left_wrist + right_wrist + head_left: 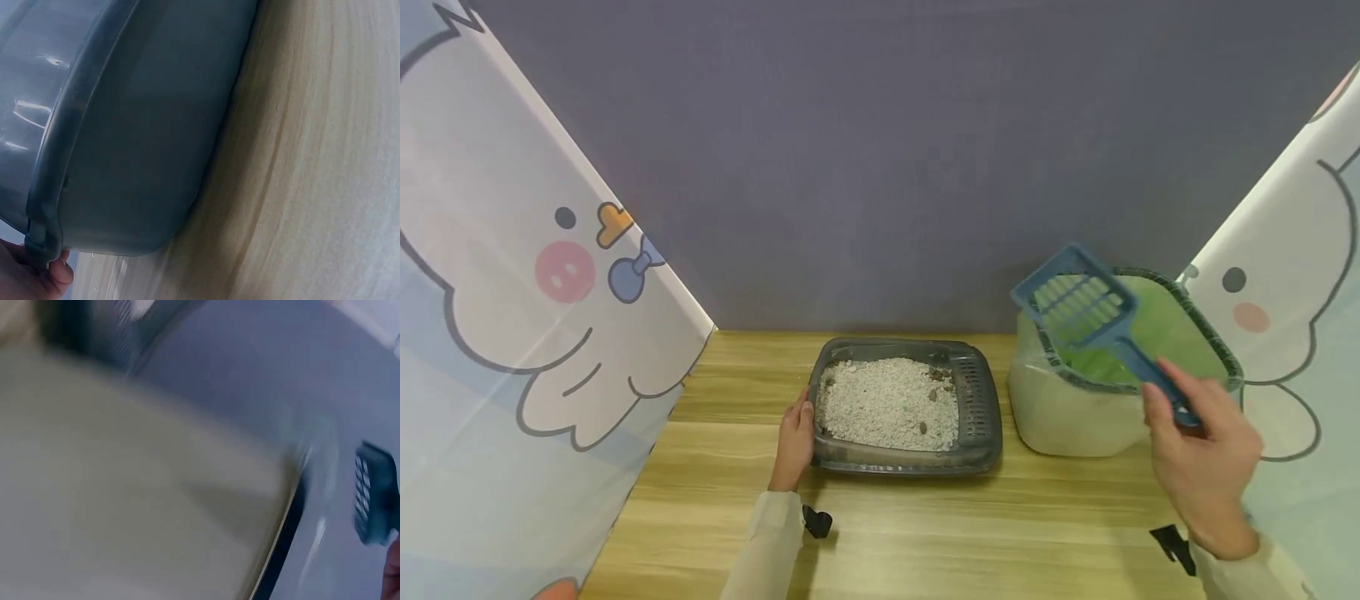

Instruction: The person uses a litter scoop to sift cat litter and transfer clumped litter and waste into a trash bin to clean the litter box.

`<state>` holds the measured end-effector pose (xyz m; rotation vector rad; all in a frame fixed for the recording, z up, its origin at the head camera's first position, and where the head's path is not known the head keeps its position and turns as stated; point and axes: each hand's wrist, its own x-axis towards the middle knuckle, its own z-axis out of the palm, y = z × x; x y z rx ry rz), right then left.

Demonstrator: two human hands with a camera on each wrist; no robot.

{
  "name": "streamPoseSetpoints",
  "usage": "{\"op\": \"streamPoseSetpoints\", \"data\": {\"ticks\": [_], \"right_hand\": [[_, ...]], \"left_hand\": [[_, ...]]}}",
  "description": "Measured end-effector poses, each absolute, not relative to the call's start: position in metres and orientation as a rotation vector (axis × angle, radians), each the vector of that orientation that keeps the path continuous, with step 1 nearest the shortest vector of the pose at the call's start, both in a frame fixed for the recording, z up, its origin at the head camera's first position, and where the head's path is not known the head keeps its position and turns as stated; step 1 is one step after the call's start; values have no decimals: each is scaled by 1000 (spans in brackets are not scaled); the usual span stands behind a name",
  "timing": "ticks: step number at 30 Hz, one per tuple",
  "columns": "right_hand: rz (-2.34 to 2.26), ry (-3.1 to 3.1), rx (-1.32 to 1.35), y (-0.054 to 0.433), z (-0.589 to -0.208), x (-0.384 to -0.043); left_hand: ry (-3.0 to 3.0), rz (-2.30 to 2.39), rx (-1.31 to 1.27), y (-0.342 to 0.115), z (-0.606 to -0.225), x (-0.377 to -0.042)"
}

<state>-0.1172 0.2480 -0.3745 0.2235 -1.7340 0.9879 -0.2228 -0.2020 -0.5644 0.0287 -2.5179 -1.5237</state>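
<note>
A blue slotted litter scoop (1138, 360) is held by its handle in my right hand (1210, 458). Its head is raised over the near left rim of a pale bin (1067, 421) with a green inside (1176, 321); no clumps can be made out on the slots. In the right wrist view the scoop (378, 494) shows at the right edge. My left hand (795, 437) grips the left rim of a dark grey litter tray (895, 467). The left wrist view has fingers (59, 272) pinching that rim. Pale litter (880, 400) with several brown clumps lies inside.
Tray and bin stand side by side on a wood-grain table (925, 533), a narrow gap between them. Behind them rises a grey backdrop (850, 167). Cartoon-printed panels (512, 250) flank both sides, the right one close to the bin.
</note>
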Motion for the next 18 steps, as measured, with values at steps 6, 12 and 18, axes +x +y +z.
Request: {"op": "streamPoseSetpoints", "data": {"ticks": [6, 12, 18], "right_hand": [[985, -2123, 512, 189, -391, -113], [887, -2632, 467, 150, -412, -137], [737, -2971, 433, 131, -422, -171]], "left_hand": [[-2505, -1516, 6, -201, -564, -224], [-2506, -1522, 5, -200, -561, -223], [-2515, -1498, 31, -199, -562, -224]]}}
